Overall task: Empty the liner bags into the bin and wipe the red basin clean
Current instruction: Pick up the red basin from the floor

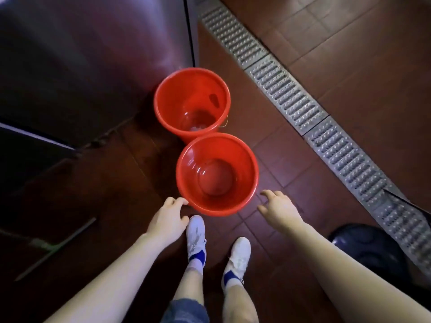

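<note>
Two red basins stand on the brown tiled floor, touching each other. The near red basin (217,174) looks bare inside. The far red basin (191,101) holds a clear liner or a little water at its bottom. My left hand (168,217) hovers at the near basin's left lower rim, fingertips touching or almost touching it, and holds nothing. My right hand (278,209) is spread open a short way to the right of that basin, apart from it. No liner bag is clearly seen.
A steel cabinet (93,66) rises on the left, right behind the far basin. A metal drain grate (310,113) runs diagonally across the floor at right. A dark round bin or bag (368,250) sits at lower right. My feet in white shoes (196,238) stand just below the near basin.
</note>
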